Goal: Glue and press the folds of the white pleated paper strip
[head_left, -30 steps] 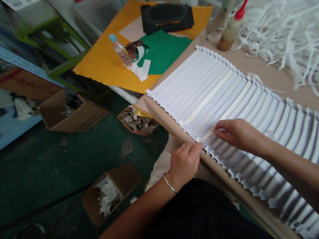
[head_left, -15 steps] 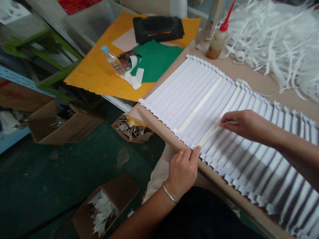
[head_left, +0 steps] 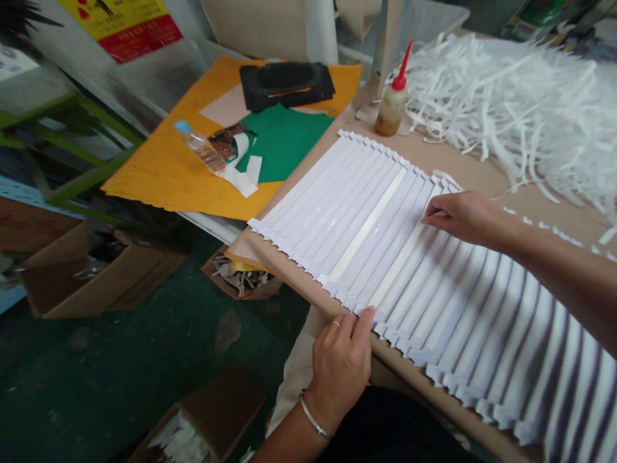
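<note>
Right at the bench now: the left hand (head_left: 341,372) is open, not gripping, pressing flat with its fingertips (head_left: 366,316) on the near serrated edge of a pleated white paper sheet (head_left: 434,308), with a ring and a bangle showing. Over on the right, the right hand (head_left: 463,217) lies across the same sheet, fingers lightly curled, their tips (head_left: 427,218) at the end of a cream strip (head_left: 400,263); whether they are pinching it, I can't tell from here. A second cream strip (head_left: 364,231) runs alongside, between the two hands and further out. The sheet sits right under both hands on a kraft-paper-covered table (head_left: 463,170). Beyond the right hand, there's a big heap of shredded white paper (head_left: 506,109), and a glue bottle with a red nozzle (head_left: 391,109) stands just past the sheet. Out ahead of the left hand lies an orange sheet (head_left: 159,186) carrying a green sheet (head_left: 284,145) and a clear plastic bottle (head_left: 200,148), while a cardboard box of paper scraps (head_left: 238,280) sits on the floor just below the table edge.
</note>
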A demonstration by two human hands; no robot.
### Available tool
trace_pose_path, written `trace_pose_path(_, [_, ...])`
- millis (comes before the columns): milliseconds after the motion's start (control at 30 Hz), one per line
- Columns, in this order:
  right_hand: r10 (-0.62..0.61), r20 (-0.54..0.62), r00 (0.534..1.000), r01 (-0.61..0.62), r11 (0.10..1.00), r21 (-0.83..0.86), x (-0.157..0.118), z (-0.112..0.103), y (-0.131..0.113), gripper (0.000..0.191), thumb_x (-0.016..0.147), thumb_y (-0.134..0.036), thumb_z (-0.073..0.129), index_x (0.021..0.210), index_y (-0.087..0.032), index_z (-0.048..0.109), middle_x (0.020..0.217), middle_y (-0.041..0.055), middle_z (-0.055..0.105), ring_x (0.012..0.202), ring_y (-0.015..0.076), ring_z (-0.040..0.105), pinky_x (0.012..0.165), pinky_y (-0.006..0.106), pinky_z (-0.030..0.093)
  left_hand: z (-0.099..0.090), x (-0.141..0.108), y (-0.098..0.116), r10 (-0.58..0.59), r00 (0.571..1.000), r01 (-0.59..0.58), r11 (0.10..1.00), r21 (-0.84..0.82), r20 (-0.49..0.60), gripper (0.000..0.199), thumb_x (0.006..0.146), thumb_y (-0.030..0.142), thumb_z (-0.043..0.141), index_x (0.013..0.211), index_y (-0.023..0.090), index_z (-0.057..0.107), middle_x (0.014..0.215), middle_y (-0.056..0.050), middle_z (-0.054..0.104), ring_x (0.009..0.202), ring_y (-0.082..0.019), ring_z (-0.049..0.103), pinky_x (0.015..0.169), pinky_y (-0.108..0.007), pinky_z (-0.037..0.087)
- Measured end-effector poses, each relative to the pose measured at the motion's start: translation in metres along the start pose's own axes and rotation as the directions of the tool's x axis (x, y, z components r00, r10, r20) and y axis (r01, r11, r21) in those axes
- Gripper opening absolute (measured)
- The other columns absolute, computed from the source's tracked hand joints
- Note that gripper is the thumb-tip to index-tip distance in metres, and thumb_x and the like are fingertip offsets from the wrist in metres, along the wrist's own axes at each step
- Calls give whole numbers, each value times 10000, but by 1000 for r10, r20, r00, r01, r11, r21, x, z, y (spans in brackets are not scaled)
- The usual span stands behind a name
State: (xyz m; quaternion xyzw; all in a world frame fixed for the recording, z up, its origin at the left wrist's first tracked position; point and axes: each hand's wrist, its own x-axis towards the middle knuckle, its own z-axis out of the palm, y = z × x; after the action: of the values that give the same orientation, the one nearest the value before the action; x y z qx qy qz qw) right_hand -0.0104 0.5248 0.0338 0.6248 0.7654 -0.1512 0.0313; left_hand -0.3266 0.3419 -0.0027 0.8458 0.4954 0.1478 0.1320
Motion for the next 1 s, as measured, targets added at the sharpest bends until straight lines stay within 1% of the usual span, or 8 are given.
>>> trace_pose_path(167, [19,-3,1000,-19,1000,-6,1,2,-2,273,890,-464,574,912,-234,719,839,44,748,773,222,685,664,306,423,-2,1,0,8,1000,-8,1000,-21,-4,377,997,123,414,1321,183,596,869,-57,667,789,-208,649,702,-342,548])
trace_pose_path(300, [-3,-8,1000,3,1000,21,3,6,4,274,895,-469,566,887,-228,697,825,46,740,770,215,681,661,302,421,-2,1,0,14,1000,-14,1000,-17,-17,373,997,118,404,1308,179,600,868,-59,673,776,-210,651,692,-346,543])
trace_pose_path(433, [8,-62,998,-2,996,91,10,3,25,254,875,-458,589,845,-221,673,800,48,724,749,207,668,673,300,430,0,0,-1,12,999,-13,1000,-22,-41,387,988,105,400,1312,187,594,874,-56,678,770,-221,657,668,-363,545])
trace_pose_path(567, [73,-156,985,-48,986,159,20,-4,51,213,847,-404,599,850,-211,690,801,46,720,731,193,650,680,298,434,0,0,-3,21,999,-23,999,-30,-45,393,991,98,388,1319,187,587,877,-53,681,766,-218,664,661,-360,560])
trace_pose_path(667, [138,-175,975,-105,977,186,27,-5,62,230,848,-417,591,839,-208,686,743,38,693,670,179,610,632,295,413,0,1,-4,36,996,-38,999,-32,-80,387,993,97,385,1311,178,590,861,-55,680,758,-214,666,653,-349,564])
trace_pose_path(767, [212,-202,956,-175,967,186,33,-2,64,242,834,-449,618,800,-215,670,696,28,669,626,169,578,589,291,386,0,1,-5,46,995,-50,998,-41,-93,394,985,89,390,1318,171,585,853,-53,679,739,-213,665,646,-350,565])
trace_pose_path(867, [267,-239,934,-234,959,158,38,3,62,214,825,-425,626,812,-221,689,734,37,695,655,177,599,591,291,387,0,2,-6,51,994,-55,998,-43,-96,396,987,92,380,1316,168,587,852,-55,682,737,-212,670,647,-348,565])
trace_pose_path(1000, [249,-214,944,-208,958,198,44,10,63,172,819,-353,591,804,-206,680,748,49,702,681,185,620,625,297,424,-1,3,-6,63,993,-67,997,-40,-101,400,987,84,366,1307,156,594,848,-59,686,736,-203,677,657,-335,571])
